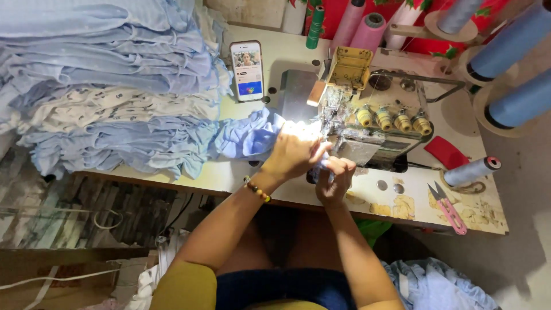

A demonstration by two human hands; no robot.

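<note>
The left hand [295,152] lies palm down, fingers spread flat, pressing a piece of light blue fabric [249,136] onto the desk [229,172] right at the front of the overlock sewing machine [373,123]. The right hand [336,178] sits just beside it, touching it, fingers curled and pinching the near edge of the same fabric under the bright machine lamp. A beaded bracelet [257,190] circles the left wrist.

The fabric trails left from the hands toward a tall stack of folded blue and white garments [109,86] that covers the desk's left end. A smartphone [247,70] leans upright between the stack and the machine, its screen lit. To the right of the machine lie a red scrap [446,152], a pale blue thread cone [472,171] on its side, and pink-handled thread snips [449,208] near the desk's front edge. Blue, pink and green thread cones [511,40] stand behind.
</note>
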